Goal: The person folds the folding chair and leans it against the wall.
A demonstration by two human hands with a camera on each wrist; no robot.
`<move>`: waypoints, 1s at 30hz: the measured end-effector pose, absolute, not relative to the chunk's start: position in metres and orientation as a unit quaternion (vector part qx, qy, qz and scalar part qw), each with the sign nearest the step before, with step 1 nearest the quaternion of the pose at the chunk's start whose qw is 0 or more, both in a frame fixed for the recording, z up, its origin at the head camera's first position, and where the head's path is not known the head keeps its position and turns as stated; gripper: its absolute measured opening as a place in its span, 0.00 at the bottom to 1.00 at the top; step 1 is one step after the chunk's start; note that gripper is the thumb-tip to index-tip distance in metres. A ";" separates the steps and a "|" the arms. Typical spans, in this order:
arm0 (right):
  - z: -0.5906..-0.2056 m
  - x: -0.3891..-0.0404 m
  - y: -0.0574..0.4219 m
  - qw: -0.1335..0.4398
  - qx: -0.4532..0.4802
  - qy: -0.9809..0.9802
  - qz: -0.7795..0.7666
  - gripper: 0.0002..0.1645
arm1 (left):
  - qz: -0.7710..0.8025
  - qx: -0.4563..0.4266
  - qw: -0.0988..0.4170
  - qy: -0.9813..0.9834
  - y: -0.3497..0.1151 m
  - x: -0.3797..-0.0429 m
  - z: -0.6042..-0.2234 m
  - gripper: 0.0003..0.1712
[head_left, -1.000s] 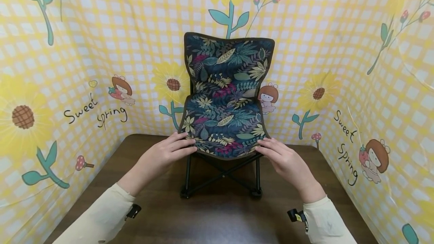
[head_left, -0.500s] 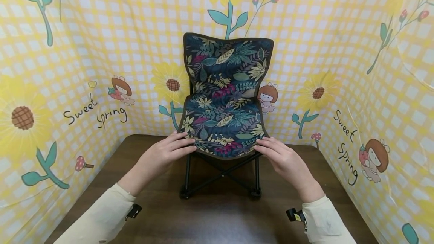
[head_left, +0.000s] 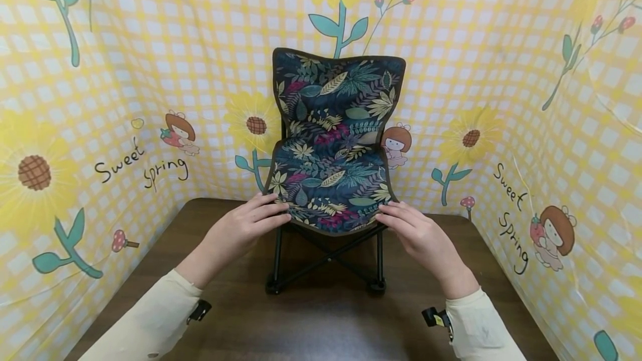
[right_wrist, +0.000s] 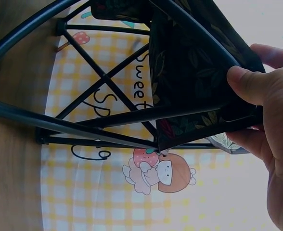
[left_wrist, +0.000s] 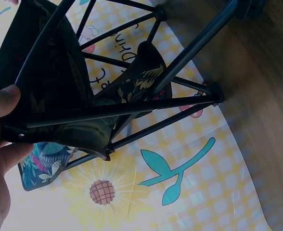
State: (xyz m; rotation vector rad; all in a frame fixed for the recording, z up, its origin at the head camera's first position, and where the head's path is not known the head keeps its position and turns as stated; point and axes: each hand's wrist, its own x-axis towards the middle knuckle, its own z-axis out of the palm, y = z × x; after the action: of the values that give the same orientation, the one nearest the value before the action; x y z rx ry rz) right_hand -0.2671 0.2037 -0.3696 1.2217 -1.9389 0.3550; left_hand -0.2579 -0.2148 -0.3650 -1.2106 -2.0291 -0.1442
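A small folding chair [head_left: 331, 183] with dark leaf-print fabric and a black tube frame stands unfolded on the brown table, its seat facing me. My left hand [head_left: 251, 219] grips the seat's front left corner, fingers on top of the fabric. In the left wrist view the left thumb [left_wrist: 9, 98] presses the frame tube from below. At the front right corner my right hand [head_left: 416, 227] holds the seat the same way; its thumb [right_wrist: 245, 82] lies against a tube under the fabric in the right wrist view. Crossed legs [head_left: 329, 261] show beneath the seat.
The wooden table [head_left: 321, 327] has rounded back corners. A yellow checked cloth [head_left: 210, 60] with sunflowers and "Sweet Spring" lettering hangs behind the chair and along both sides. Black straps [head_left: 198, 312] are on both wrists at the pale sleeves.
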 end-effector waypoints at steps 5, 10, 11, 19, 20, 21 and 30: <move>-0.368 -0.266 0.203 0.398 0.480 -0.770 0.137 0.24 | -0.043 -0.472 0.385 -0.792 -0.215 -0.258 -0.363 0.32; -0.367 -0.266 0.203 0.397 0.479 -0.770 0.140 0.24 | -0.038 -0.477 0.392 -0.786 -0.214 -0.258 -0.363 0.32; -0.367 -0.266 0.203 0.398 0.479 -0.770 0.140 0.24 | -0.037 -0.478 0.392 -0.785 -0.214 -0.258 -0.363 0.33; -0.366 -0.266 0.204 0.399 0.480 -0.769 0.140 0.23 | -0.019 -0.485 0.384 -0.786 -0.213 -0.256 -0.358 0.33; -0.366 -0.266 0.204 0.399 0.481 -0.768 0.140 0.23 | -0.016 -0.486 0.383 -0.786 -0.213 -0.255 -0.358 0.33; -0.366 -0.266 0.204 0.399 0.481 -0.768 0.139 0.24 | -0.014 -0.486 0.383 -0.786 -0.212 -0.255 -0.357 0.33; -0.367 -0.267 0.205 0.379 0.480 -0.778 0.144 0.20 | -0.029 -0.483 0.406 -0.775 -0.211 -0.258 -0.361 0.34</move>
State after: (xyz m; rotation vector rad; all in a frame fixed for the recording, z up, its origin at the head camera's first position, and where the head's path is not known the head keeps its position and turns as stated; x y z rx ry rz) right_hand -0.2670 0.2053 -0.3668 1.2271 -1.9863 0.3691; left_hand -0.2578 -0.2107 -0.3614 -1.2179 -1.9557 -0.0734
